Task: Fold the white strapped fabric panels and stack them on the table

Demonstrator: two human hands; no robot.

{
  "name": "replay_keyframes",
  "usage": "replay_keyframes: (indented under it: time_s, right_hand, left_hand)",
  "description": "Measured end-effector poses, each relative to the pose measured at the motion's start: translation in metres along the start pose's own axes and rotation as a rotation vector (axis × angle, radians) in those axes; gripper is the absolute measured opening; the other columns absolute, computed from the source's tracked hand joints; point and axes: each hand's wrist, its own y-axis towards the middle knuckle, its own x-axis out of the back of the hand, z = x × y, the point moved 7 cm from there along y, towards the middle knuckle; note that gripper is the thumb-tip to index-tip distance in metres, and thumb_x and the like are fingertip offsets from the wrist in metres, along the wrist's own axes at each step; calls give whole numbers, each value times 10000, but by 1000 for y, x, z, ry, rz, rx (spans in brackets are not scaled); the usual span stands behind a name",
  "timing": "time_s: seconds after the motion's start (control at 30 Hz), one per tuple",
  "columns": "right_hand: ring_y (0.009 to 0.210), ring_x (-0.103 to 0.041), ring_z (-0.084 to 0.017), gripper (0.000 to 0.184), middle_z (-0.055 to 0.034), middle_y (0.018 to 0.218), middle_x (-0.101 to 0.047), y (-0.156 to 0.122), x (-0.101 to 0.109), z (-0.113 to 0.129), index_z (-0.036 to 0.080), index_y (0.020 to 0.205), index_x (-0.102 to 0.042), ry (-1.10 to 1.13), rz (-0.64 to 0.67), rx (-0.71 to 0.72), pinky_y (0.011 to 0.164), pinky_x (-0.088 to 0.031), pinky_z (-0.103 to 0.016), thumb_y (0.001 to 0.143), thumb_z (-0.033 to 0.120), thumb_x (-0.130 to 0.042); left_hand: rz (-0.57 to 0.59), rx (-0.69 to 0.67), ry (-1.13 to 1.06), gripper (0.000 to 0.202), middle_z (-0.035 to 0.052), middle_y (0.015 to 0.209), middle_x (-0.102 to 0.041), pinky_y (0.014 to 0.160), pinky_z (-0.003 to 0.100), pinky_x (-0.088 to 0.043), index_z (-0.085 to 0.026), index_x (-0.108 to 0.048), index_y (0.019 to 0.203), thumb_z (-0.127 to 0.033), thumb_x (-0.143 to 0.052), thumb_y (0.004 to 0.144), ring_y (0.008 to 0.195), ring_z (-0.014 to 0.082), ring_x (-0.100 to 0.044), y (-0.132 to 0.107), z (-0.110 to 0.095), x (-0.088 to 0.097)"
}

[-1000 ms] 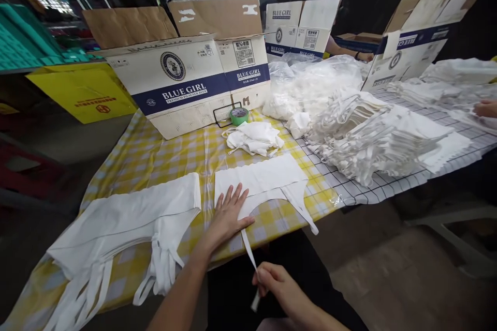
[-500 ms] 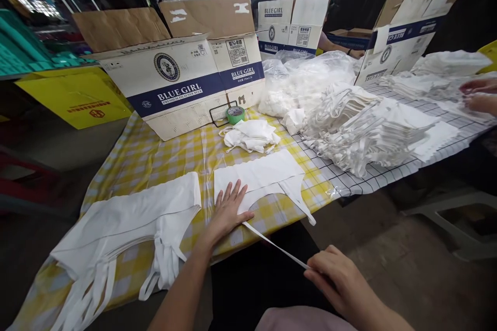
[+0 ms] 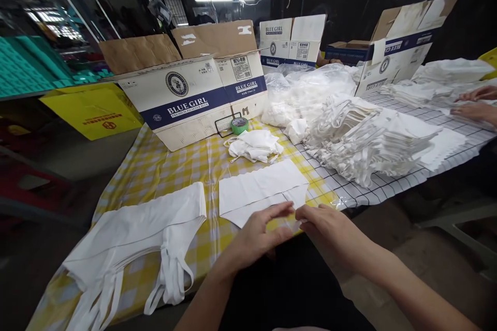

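Observation:
A flat white cloth piece (image 3: pixel 261 190) lies on the yellow checked tablecloth (image 3: pixel 155 170) near the table's front edge. My left hand (image 3: pixel 261 232) rests on the cloth's near edge with fingers stretched out toward the right. My right hand (image 3: pixel 325 229) meets it fingertip to fingertip at the cloth's lower right corner, fingers curled together over the cloth's strap, which is mostly hidden under the hands.
A stack of white strapped cloth pieces (image 3: pixel 132 232) lies at the front left. A crumpled white bundle (image 3: pixel 256 146) and green tape roll (image 3: pixel 239 124) sit by an open Blue Girl carton (image 3: pixel 194 95). Large white piles (image 3: pixel 368 134) fill the right; another person's hands (image 3: pixel 474 106) work there.
My right hand has brought the strap up from below the table edge to the cloth's near right corner. My left hand slid right and down to meet it. The camera tilted up slightly.

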Motion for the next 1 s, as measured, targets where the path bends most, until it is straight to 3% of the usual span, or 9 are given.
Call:
replay_keyframes:
  time_s: [0.1, 0.17, 0.23, 0.37, 0.5, 0.6, 0.67, 0.8, 1.0]
  right_hand:
    - [716, -579, -170, 120, -10, 803, -650, 16, -6, 1, 216, 931, -481, 38, 38, -17, 624, -366, -256, 865, 119, -453]
    - [716, -578, -169, 124, -13, 793, -639, 21, -10, -1, 216, 963, -480, 70, 50, -15, 606, -371, -245, 871, 137, -457]
    - [727, -572, -171, 126, -20, 794, -624, 25, -10, -5, 213, 964, -497, 77, 26, -11, 613, -377, -251, 874, 136, -453]
    - [788, -549, -190, 149, -46, 808, -606, 29, -5, -16, 205, 880, -564, 135, -74, -16, 683, -395, -297, 889, 160, -422]
    - [866, -553, -178, 233, -67, 1007, -592, 29, -7, -33, 228, 1112, -498, 636, -237, -164, 727, -432, -304, 924, 264, -365]
    - [755, -564, -162, 327, -68, 953, -600, 30, -31, -39, 212, 1165, -452, 1069, -161, -317, 593, -440, -269, 928, 407, -339]
    - [676, -540, -141, 354, -58, 867, -600, 31, -46, -36, 181, 1063, -510, 1235, -89, -360, 531, -410, -239, 902, 469, -380]
    - [574, -451, -86, 324, -25, 742, -585, 34, -53, -33, 148, 810, -556, 1335, -80, -352, 519, -360, -209, 838, 469, -521]
    - [554, -419, -81, 295, 0, 687, -580, 36, -45, -30, 151, 852, -587, 1279, -98, -307, 520, -330, -213, 815, 442, -570]
  left_hand:
    - [11, 79, -160, 433, 50, 831, -672, 659, 271, -490, -175, -568, 1152, -443, -539, 813, 720, 175, -643, 0, -4, -19]
    - [-10, 157, -231, 390, 17, 641, -628, 500, 215, -431, -146, -597, 1054, -452, -495, 837, 509, 124, -594, 0, 10, -24]
    - [-52, 209, -275, 376, 3, 571, -594, 426, 184, -365, -128, -609, 954, -459, -464, 851, 413, 93, -546, -1, 25, -23]
    - [-107, 255, -336, 362, -6, 549, -577, 367, 159, -298, -117, -601, 896, -456, -487, 840, 347, 69, -502, -8, 40, -16]
    - [-148, 268, -323, 391, -23, 529, -557, 346, 153, -277, -124, -588, 1035, -448, -488, 841, 324, 61, -474, -9, 40, -11]
    - [-188, 266, -282, 416, -28, 524, -547, 354, 158, -290, -134, -577, 1097, -452, -467, 852, 336, 67, -485, -8, 38, -8]
    - [-200, 270, -240, 424, -32, 517, -539, 354, 162, -289, -142, -580, 1107, -459, -457, 854, 336, 71, -484, -8, 39, -8]
    - [-213, 267, -140, 412, -37, 516, -535, 369, 165, -289, -161, -593, 1103, -458, -445, 859, 349, 73, -491, -11, 42, -9]
    - [-229, 262, -77, 408, -30, 535, -538, 402, 185, -335, -155, -602, 1093, -450, -437, 865, 372, 76, -485, -14, 45, -11]
